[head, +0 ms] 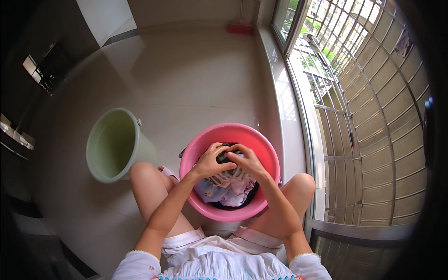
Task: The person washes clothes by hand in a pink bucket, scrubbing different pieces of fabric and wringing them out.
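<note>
A pink plastic bucket (229, 127) stands between my knees with a pile of clothes in it. My left hand (213, 162) and my right hand (246, 161) meet over the pile, fingers curled around a dark garment (222, 158) bunched between them. Part of that garment is hidden by my fingers. Beneath my hands lie a striped light cloth (227, 178), a pale blue and pink garment (213, 190) and some black cloth (229, 207) along the near wall.
To the left, a pale green bucket (145, 150) leans or stands beside my knee on the tiled floor (182, 77). A raised sill (285, 94) and a sliding window frame with a metal grille (371, 140) border my right side. A red broom head (239, 28) rests at the far wall.
</note>
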{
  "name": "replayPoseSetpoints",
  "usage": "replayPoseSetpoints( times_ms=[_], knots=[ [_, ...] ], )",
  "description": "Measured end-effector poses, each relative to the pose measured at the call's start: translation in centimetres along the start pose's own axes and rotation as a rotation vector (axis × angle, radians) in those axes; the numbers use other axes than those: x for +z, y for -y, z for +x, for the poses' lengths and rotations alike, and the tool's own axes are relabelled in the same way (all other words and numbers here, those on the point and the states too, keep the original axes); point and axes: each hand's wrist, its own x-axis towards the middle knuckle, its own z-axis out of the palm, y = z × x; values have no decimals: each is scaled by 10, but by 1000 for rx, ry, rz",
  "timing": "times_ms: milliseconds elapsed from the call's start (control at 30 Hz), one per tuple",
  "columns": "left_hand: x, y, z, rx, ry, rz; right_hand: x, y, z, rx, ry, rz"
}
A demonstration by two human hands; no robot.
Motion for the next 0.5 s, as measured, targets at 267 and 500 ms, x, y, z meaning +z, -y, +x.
replayPoseSetpoints(
  times_ms=[267,500],
  knots=[
    [-9,-10,-3,-196,81,-53,-25,-13,4,100,236,138],
    [-20,-39,-17,-69,126,-521,-15,-22,-3,-42,366,-547]
  ],
)
